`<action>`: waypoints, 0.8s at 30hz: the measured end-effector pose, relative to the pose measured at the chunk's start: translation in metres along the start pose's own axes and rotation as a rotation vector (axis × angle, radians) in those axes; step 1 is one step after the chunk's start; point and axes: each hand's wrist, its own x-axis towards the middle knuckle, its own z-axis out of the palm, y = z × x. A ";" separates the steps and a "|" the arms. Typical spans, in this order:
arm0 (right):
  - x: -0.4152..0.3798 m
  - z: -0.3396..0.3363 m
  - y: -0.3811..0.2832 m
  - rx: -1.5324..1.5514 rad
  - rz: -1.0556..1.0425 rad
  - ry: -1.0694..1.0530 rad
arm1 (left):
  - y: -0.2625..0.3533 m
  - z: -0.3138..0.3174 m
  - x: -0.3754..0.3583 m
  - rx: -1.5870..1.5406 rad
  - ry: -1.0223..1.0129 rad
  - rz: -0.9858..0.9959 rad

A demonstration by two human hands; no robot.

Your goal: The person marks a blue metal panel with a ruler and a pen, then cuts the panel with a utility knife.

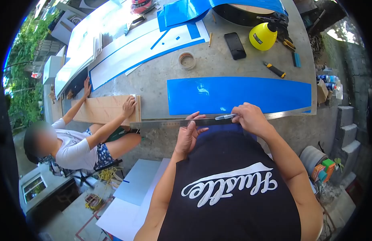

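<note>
A long metal ruler [170, 123] runs along the near edge of the table, beside a glossy blue sheet [238, 96]. My left hand [187, 134] is at the ruler, its thumb across the top and fingers showing above and below the strip. In my right hand [250, 117] is a slim, pale pen-like tool [225, 117], pinched with its tip pointing left over the ruler. Whether it is a pen or a thin knife cannot be made out. The right hand is at the blue sheet's lower edge.
On the table [154, 80] are a tape roll [187, 60], phone [235, 45], yellow spray bottle [262, 36], utility knife [274, 70] and white panels with blue edges [133, 56]. At left, a seated person [81, 140] has both hands by a wooden board [101, 108].
</note>
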 end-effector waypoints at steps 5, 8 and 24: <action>-0.050 0.037 -0.046 0.057 0.129 0.031 | 0.012 -0.027 -0.027 0.060 -0.098 -0.059; -0.065 0.068 -0.065 0.156 0.171 0.061 | 0.027 -0.047 -0.041 0.101 -0.095 -0.060; -0.220 0.120 -0.026 0.597 0.363 0.149 | 0.051 0.031 0.016 0.434 -0.068 -0.081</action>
